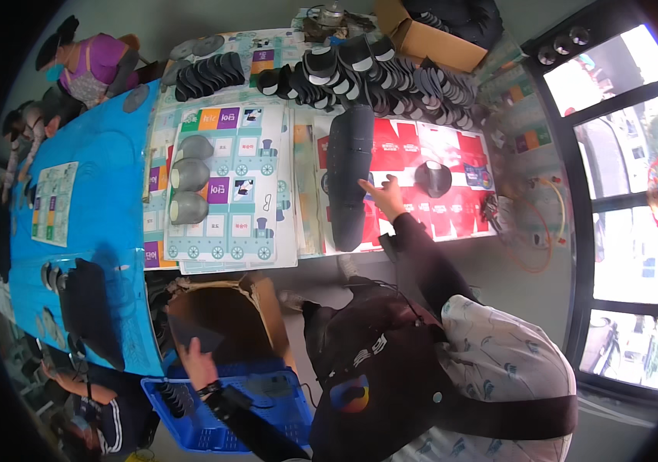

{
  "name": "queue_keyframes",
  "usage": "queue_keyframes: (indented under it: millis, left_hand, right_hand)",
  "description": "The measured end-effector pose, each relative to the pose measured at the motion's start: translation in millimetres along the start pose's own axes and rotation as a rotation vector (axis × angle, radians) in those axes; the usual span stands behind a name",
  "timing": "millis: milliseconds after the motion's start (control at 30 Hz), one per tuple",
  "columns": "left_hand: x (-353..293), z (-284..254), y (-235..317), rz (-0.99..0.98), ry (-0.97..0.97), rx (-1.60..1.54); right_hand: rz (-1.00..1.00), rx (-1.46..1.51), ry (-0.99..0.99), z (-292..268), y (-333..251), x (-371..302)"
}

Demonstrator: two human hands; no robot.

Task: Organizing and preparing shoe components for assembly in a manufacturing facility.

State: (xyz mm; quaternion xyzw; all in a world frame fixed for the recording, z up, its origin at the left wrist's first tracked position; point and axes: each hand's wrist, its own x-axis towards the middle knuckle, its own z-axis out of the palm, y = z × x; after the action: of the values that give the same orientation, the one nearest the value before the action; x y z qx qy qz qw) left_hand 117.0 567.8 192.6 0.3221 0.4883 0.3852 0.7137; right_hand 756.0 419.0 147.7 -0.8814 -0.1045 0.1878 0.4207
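My right hand [386,199] is over the red-printed sheets, fingers apart, with the index fingertip at the edge of a long black padded row of pieces [350,165]. Beside it on the red sheets [398,146] sits a rounded grey-and-black piece [433,179]. Lower left, my left hand [201,365] is above the blue plastic basket [229,443], fingers stretched and apart. A flat dark piece [190,327] shows just beyond its fingertips; blur hides whether they touch it. Several dark curved pieces [176,396] lie in the basket.
An open cardboard box [271,316] stands behind the basket. Stacked black-and-grey insole-like pieces [329,69] line the table's far side. Grey rounded pieces [189,175] rest on printed sheets [221,239]. People sit around the blue table [113,138] on the left.
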Motion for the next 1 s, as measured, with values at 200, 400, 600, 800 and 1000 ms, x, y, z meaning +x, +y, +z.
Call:
queue_keyframes:
  millis: [200, 400, 600, 800, 1000]
  left_hand:
    - [-69.7, 187.7, -55.0, -0.091, -0.309, -0.376]
    - [-96.6, 281.3, -51.3, 0.065, -0.505, -0.558]
    - [-103.4, 309.3, -37.9, 0.139, -0.676, -0.497]
    - [-110.1, 316.9, -38.9, 0.031, -0.536, -0.307]
    - [-117.1, 310.3, -46.5, 0.008, -0.545, -0.317]
  right_hand:
    - [-0.026, -0.231, 0.084, 62.1, -23.4, 23.4]
    - [-0.121, -0.394, 0.151, 62.6, -30.4, 26.4]
    - [-0.147, -0.357, 0.093, 42.0, -36.8, 15.8]
    - [-0.116, -0.329, 0.159, 36.6, -45.3, 7.9]
    - [-0.131, -0.172, 0.166, 27.0, -43.8, 2.7]
